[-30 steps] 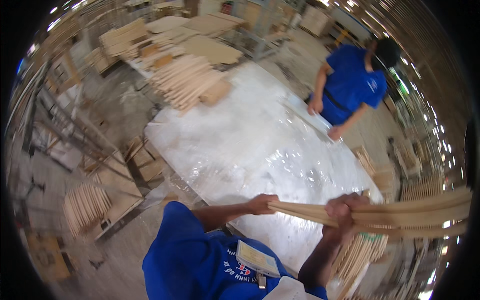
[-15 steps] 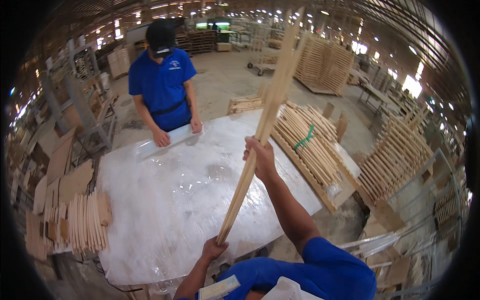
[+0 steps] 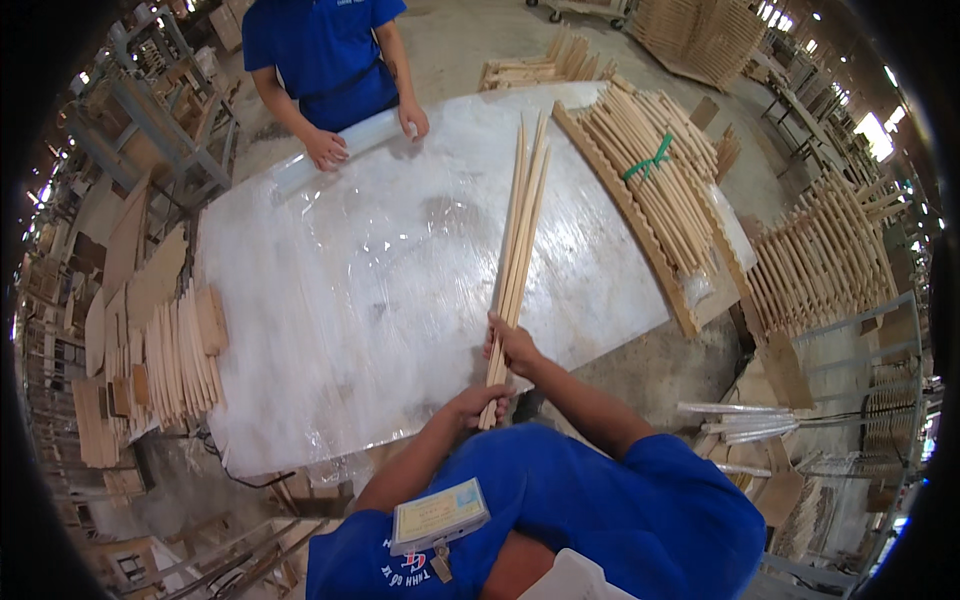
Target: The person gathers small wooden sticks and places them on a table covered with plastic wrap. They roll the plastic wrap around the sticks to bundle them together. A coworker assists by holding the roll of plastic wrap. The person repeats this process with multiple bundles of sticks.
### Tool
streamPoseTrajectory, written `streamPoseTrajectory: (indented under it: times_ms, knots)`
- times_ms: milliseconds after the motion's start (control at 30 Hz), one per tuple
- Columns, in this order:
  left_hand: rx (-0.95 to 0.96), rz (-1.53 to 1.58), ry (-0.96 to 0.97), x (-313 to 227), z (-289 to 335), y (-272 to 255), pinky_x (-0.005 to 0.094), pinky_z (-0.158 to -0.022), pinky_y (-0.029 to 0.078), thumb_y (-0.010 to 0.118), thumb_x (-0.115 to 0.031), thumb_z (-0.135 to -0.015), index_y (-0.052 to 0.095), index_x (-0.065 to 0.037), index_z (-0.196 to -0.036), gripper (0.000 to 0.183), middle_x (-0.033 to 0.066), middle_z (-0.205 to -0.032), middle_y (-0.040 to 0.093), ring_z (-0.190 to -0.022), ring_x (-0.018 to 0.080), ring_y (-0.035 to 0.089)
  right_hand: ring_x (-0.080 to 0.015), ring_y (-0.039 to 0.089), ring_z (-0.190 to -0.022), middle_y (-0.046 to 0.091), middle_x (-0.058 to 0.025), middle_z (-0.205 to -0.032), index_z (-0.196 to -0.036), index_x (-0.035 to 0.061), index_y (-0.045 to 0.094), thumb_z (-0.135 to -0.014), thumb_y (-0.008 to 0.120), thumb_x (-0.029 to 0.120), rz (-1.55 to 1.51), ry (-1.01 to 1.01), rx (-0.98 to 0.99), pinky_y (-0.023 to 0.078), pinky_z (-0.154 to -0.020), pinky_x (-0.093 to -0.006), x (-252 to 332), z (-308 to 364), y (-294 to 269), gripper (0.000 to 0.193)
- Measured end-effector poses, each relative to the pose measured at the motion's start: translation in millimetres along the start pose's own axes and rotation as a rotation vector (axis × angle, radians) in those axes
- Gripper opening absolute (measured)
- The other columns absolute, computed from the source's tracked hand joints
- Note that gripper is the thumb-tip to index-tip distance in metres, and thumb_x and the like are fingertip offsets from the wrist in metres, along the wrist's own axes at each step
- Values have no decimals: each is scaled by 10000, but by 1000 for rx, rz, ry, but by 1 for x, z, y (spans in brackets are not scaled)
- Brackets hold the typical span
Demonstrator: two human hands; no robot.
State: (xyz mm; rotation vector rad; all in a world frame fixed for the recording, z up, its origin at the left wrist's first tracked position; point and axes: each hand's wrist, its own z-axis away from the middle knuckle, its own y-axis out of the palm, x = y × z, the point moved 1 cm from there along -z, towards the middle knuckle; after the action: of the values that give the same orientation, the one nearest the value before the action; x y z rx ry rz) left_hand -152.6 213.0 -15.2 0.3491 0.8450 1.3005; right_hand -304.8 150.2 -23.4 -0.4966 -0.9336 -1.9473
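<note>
A bundle of several long, thin wooden sticks [image 3: 516, 248] is in both my hands at the near edge of the table. My left hand [image 3: 480, 404] wraps round the near ends, close to my chest. Just above it, my right hand [image 3: 513, 347] grips the same sticks. Their far ends fan slightly apart over the plastic-covered table [image 3: 400, 260], pointing away from me. Whether those tips touch the plastic, I cannot tell.
Across the table a person in blue [image 3: 325, 60] holds a roll of clear film [image 3: 355, 143]. Sticks tied with a green strap [image 3: 650, 160] lie on a wooden rack at the right. Flat wooden pieces [image 3: 180, 350] are stacked at the left edge. More racked sticks [image 3: 825, 255] stand far right.
The sticks have come down from a raised, upright slant to lie low over the table. My hands have drawn closer together near my chest. The view has tilted downward.
</note>
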Motion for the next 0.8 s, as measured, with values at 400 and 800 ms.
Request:
streamPoseTrajectory:
  times_ms: [400,800]
  knots:
    - [-95,-46,276,-12,-16,-32,322,-868,632,598,-390,-1126,674,-16,-1334,436,102,-1168,764,-1001,179,753,-302,745,-914,746,-147,-1001,-1183,-17,673,-1148,525,426,-284,202,132,650,-852,-447,-7,15,-34,469]
    - [-219,-105,264,-30,-1,-29,266,-640,539,760,-341,-1009,640,-32,-1217,391,63,-1025,711,-818,115,664,-273,730,-1069,733,-148,-1171,-1343,-16,618,-1058,615,212,-245,150,44,643,-943,-454,1,32,-32,365]
